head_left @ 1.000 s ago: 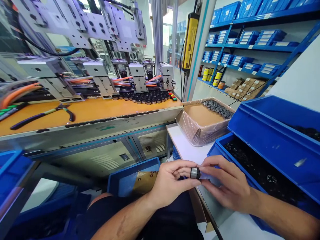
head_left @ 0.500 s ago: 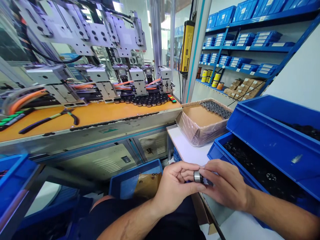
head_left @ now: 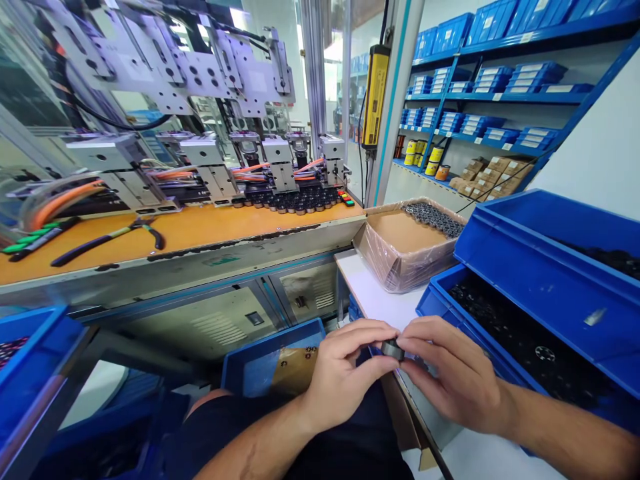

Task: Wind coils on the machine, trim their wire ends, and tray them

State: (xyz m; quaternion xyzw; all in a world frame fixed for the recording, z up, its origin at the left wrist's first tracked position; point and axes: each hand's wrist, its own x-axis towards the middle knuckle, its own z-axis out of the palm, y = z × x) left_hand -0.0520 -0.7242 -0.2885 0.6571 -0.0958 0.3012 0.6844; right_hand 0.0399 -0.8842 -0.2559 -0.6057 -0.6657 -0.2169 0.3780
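A small round metal part (head_left: 392, 349) with a dark top sits between my two hands, low and right of centre. My left hand (head_left: 345, 370) pinches it from the left, thumb below and fingers above. From the right, my right hand (head_left: 453, 373) has its fingertips on the part's upper right edge, its thumb lower down. Both hands are above the edge of a white table (head_left: 357, 273), left of a blue bin (head_left: 470, 320) of dark parts.
A plastic-lined carton (head_left: 400, 257) with dark rings stands behind my hands. Black-handled pliers (head_left: 93, 247) and a row of round parts (head_left: 295, 200) lie on the orange bench (head_left: 215, 230). Another blue bin (head_left: 545, 247) rises at right; one with several rings (head_left: 250, 357) sits low.
The round part has turned, its dark top now facing up more. My right hand's fingers have spread a little, and my left fingers have shifted around the part.
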